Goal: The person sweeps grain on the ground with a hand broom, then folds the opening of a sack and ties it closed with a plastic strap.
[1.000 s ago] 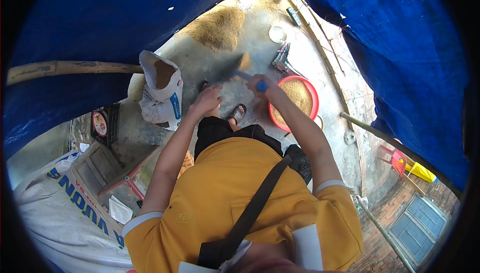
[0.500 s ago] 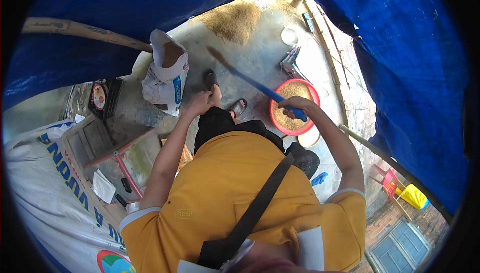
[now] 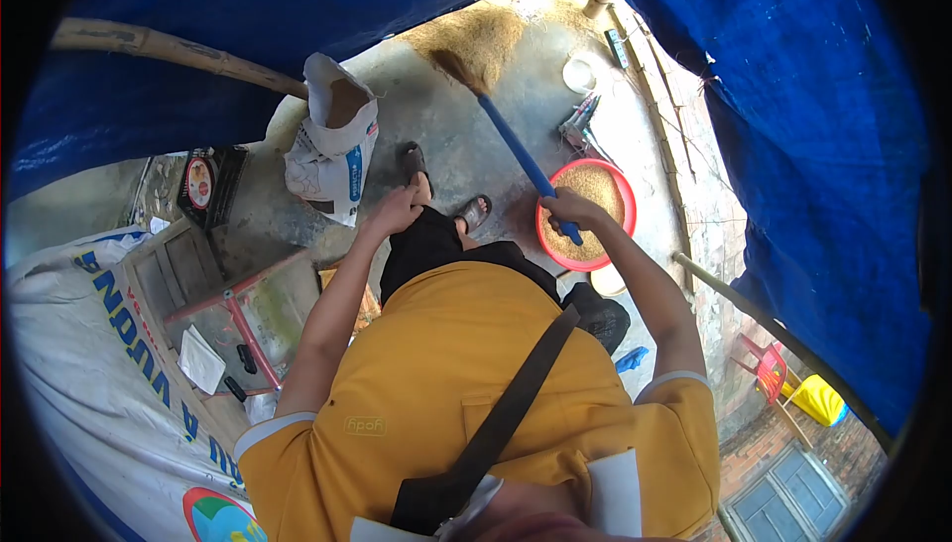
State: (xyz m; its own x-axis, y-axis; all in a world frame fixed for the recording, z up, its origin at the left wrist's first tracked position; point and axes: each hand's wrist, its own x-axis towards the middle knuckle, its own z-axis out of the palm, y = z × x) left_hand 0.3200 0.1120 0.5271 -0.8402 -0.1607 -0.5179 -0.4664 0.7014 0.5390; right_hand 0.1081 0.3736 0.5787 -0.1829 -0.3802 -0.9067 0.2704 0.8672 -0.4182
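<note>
The right hand (image 3: pixel 572 211) grips a blue-handled broom (image 3: pixel 516 145); its brush end is by the grain pile (image 3: pixel 488 38) at the floor's (image 3: pixel 451 145) far edge. Left hand (image 3: pixel 395 212) near trousers (image 3: pixel 421 244): can't tell if open.

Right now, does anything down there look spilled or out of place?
The grainy heap lies loose on the floor, while similar grain sits in the red tub. Perhaps spilled, perhaps deliberate; I can't tell. Nothing else stands out.
</note>
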